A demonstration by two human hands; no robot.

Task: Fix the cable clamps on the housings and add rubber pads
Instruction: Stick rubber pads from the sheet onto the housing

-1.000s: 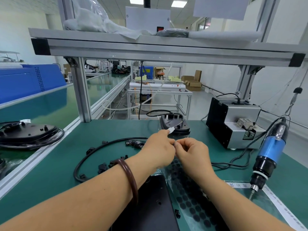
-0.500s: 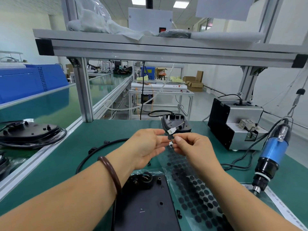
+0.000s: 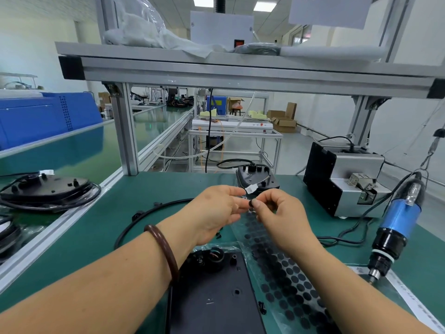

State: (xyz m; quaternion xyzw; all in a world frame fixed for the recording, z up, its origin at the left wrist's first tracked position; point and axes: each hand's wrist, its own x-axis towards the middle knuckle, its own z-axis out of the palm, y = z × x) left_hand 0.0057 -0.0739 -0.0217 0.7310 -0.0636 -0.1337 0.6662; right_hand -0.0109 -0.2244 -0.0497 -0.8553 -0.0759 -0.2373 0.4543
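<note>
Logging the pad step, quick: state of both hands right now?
Left hand: pinching the top edge of the pad sheet.
Right hand: pinching one black rubber pad.

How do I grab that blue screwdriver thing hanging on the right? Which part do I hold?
Wrap your hand round the blue barrel of the hanging electric screwdriver, coming from its left, the open side facing you. It hangs tilted, metal bit pointing down and black cord leaving the top, so the smooth middle is probably the safest handhold.
</note>
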